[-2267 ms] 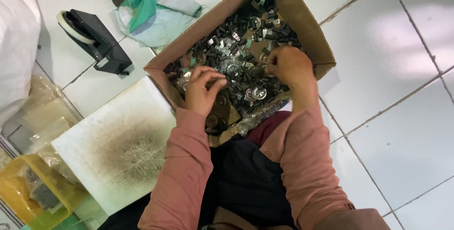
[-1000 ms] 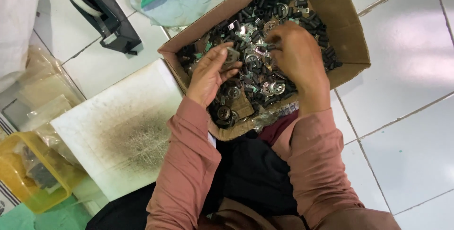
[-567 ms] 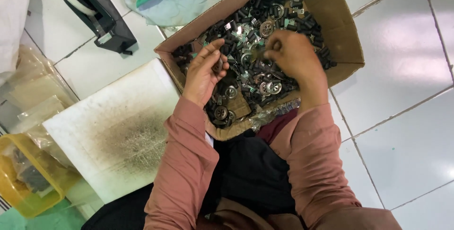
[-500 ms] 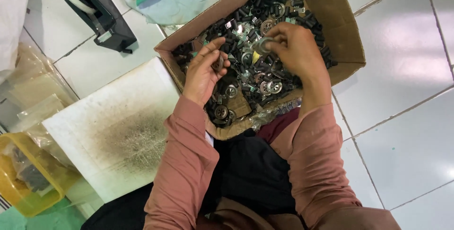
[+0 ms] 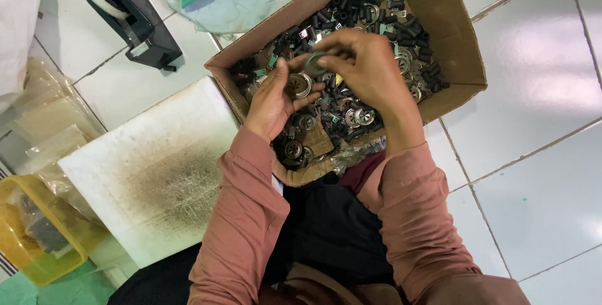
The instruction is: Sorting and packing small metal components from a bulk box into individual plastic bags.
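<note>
Over the box (image 5: pixel 461 60), your right hand (image 5: pixel 367 69) pinches a grey ring (image 5: pixel 313 63) in closed fingertips; your left hand (image 5: pixel 276 101), fingers half curled, cradles a round metal disc (image 5: pixel 300 85) just beside it. Keep both low above the box, so a dropped part lands inside.

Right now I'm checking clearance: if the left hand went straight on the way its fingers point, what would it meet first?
Probably the small round metal part pinched by the right hand, just ahead of the left hand; depth is unclear.
</note>
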